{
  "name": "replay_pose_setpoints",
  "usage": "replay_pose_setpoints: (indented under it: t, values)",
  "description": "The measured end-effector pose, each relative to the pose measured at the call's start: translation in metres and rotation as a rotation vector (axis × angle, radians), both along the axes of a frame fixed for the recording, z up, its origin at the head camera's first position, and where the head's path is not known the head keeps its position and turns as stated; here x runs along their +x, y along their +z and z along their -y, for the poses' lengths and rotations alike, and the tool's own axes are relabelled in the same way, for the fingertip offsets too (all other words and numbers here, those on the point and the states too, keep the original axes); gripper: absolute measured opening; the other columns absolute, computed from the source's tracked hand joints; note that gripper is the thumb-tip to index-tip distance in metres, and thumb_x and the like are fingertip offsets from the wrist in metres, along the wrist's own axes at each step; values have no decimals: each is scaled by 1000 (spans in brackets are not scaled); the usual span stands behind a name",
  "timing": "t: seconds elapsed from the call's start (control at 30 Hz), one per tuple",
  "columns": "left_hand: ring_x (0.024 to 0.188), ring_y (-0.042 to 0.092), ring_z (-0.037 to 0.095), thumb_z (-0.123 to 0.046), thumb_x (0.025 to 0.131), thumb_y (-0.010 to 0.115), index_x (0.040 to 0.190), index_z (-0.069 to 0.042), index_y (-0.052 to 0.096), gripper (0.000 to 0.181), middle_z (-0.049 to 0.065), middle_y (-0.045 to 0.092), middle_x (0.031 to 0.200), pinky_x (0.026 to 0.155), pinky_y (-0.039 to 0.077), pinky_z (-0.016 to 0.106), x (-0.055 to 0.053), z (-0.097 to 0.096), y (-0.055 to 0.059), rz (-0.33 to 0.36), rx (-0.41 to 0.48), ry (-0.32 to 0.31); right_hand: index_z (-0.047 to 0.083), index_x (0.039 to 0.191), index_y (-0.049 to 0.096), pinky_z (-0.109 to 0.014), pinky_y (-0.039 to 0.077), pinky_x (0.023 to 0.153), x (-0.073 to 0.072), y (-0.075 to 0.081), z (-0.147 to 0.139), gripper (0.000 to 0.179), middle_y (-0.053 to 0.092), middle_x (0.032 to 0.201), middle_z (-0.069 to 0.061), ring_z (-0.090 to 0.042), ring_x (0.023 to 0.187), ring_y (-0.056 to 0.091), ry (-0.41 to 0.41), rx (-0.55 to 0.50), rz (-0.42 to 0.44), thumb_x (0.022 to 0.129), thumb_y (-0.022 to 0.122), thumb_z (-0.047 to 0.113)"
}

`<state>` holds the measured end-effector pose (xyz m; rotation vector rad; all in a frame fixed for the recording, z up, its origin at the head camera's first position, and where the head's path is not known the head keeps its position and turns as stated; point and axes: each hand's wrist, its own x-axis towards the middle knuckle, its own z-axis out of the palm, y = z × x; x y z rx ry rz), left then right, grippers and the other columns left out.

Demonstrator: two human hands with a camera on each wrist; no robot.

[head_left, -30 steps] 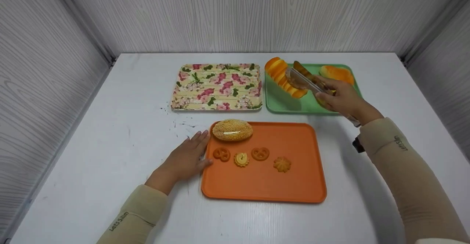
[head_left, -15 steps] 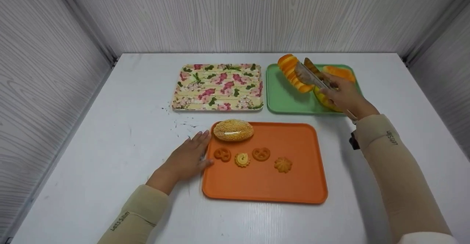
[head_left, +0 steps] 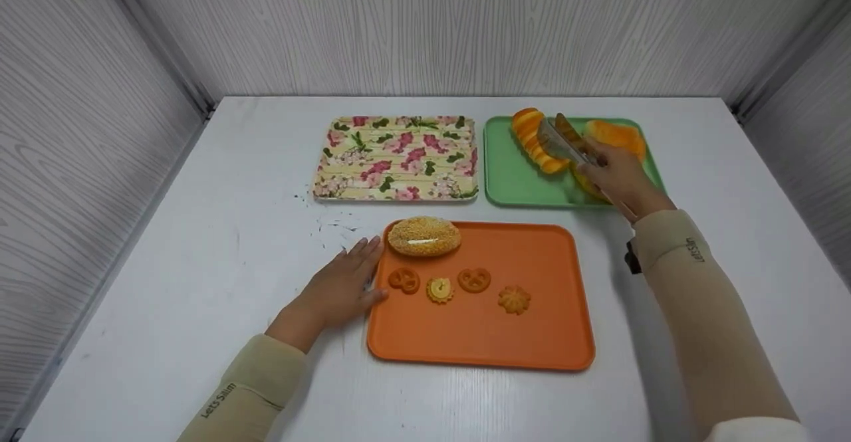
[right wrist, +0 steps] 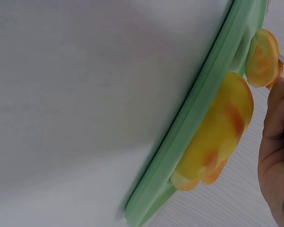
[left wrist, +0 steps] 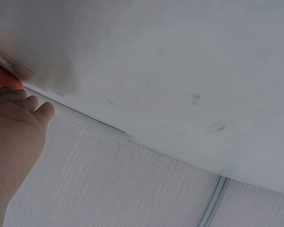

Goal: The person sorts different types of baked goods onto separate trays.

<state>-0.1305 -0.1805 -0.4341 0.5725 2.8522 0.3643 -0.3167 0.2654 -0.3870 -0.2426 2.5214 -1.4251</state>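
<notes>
My right hand grips a pair of tongs over the green tray. The tongs overlap the right side of a ridged orange-and-cream bread loaf. In the right wrist view the loaf's rounded end shows beyond the fingers, above the tray's rim. A yellow bread lies on that tray, partly hidden by the hand in the head view. My left hand lies with straight fingers at the left edge of the orange tray; its thumb crosses the rim.
Another golden bread sits at the green tray's back right. A flowered tray stands beside it. On the orange tray are a seed-covered bread, two pretzels, a round biscuit and a flower-shaped biscuit. Walls enclose the table.
My right hand, the tongs and the ridged loaf have shifted right over the green tray; the loaf has come lower in the last half second. My left hand stays in place.
</notes>
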Motion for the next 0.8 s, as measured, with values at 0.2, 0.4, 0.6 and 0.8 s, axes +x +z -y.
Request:
replay_pose_setpoints:
  t: [0.2,0.4,0.6,0.8]
  values:
    - [144,9,27,-46,98,47,152,-3,16,76,11,14,157,114,15,46,0,-1,1,-10,-10,-2,19,152,26,-30,45,61,-3,-4,-1,63,47,137,-14,-24,82,49,21,115,-29,97,53,35]
    - [144,9,27,-46,97,47,152,-3,16,76,10,14,157,114,15,46,0,-1,0,-9,-17,3,24,152,26,-34,48,63,-4,-6,-1,64,51,130,-14,-31,86,52,9,131,-7,96,53,40]
    - [144,7,25,-48,98,45,152,-5,15,76,9,12,158,114,13,44,0,-1,1,12,-6,12,27,154,15,-40,49,75,-3,-6,-3,74,40,143,-15,-31,100,52,9,201,-17,93,50,53]
    - [144,8,26,-47,97,47,152,-5,16,76,10,14,157,114,13,44,0,0,2,11,16,9,19,154,14,-56,32,102,-2,-4,-6,82,28,150,-22,-41,130,35,-12,217,-59,91,51,57]
